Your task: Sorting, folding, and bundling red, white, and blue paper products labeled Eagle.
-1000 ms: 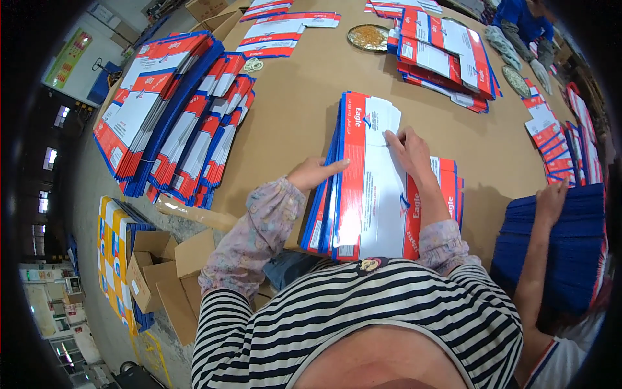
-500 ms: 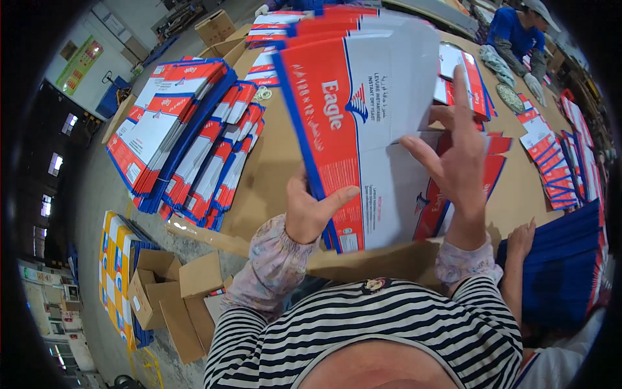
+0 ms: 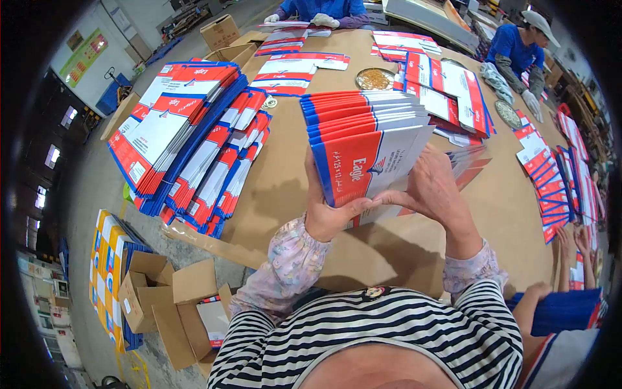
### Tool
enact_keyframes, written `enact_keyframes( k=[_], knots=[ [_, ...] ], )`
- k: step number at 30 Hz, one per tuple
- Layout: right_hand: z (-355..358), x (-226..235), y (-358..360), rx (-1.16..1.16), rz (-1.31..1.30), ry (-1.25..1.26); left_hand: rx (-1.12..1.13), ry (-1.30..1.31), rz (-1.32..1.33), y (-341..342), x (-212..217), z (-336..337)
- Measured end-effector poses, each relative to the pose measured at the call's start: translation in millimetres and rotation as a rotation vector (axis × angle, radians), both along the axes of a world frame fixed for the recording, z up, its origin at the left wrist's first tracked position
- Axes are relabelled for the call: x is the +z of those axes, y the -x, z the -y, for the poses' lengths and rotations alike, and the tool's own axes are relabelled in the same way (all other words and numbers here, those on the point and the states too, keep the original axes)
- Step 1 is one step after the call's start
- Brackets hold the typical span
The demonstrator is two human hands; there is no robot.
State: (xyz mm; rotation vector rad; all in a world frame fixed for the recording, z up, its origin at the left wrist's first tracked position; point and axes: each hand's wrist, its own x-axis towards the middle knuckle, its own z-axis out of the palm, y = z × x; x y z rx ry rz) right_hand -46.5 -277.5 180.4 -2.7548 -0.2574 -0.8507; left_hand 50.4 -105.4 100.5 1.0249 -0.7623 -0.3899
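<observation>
Over the near part of the table, a fanned stack of flat red, white and blue cartons (image 3: 369, 152) is held up, its far edges spread in steps. My left hand (image 3: 329, 214) grips the stack's left side near the lower corner, thumb across the front face. On the other side my right hand (image 3: 439, 189) holds the right edge, its thumb meeting the left thumb at the bottom. The fingers behind the cartons are hidden. Below my right hand, the edge of a few more cartons (image 3: 470, 165) is blurred.
Tall piles of flat cartons (image 3: 172, 123) stand on the brown-covered table (image 3: 259, 188) at left, more cartons (image 3: 447, 91) beyond my right hand. A round dish (image 3: 374, 79) holds orange bits. Co-workers sit at the far side and right. Open cardboard boxes (image 3: 194, 305) lie at lower left.
The stack has come down and tilted away, its far edges now fanned in steps. My right hand, open and apart before, has closed on its right edge.
</observation>
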Motion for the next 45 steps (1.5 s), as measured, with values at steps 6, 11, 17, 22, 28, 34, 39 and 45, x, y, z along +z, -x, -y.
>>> enact_keyframes(
  k=[6,11,17,22,28,34,39,45],
  knots=[
    [4.6,15.8,5.6,-0.022,-0.022,-0.075,0.187,-0.165,0.238,-0.6,-2.0,7.0],
    [-25.9,60.7,23.2,0.004,0.578,0.018,0.232,-0.066,0.165,11.2,-9.3,15.0],
    [-36.4,58.8,5.4,0.044,0.491,0.255,0.357,-0.065,0.335,11.3,-5.4,13.9],
    [-38.8,53.0,8.6,0.035,0.523,0.227,0.367,-0.037,0.367,10.9,-6.8,15.2],
    [-47.6,58.2,9.5,0.167,0.564,0.052,0.303,0.009,0.217,14.5,-10.1,16.2],
    [-48.1,59.5,10.8,0.156,0.519,0.069,0.345,-0.043,0.324,17.9,-0.9,13.9],
    [-52.2,58.8,13.6,0.126,0.564,0.069,0.302,-0.015,0.310,18.5,5.6,10.5],
    [-51.3,60.2,25.0,0.098,0.449,0.137,0.320,-0.036,0.302,20.2,8.3,9.8]
  ],
)
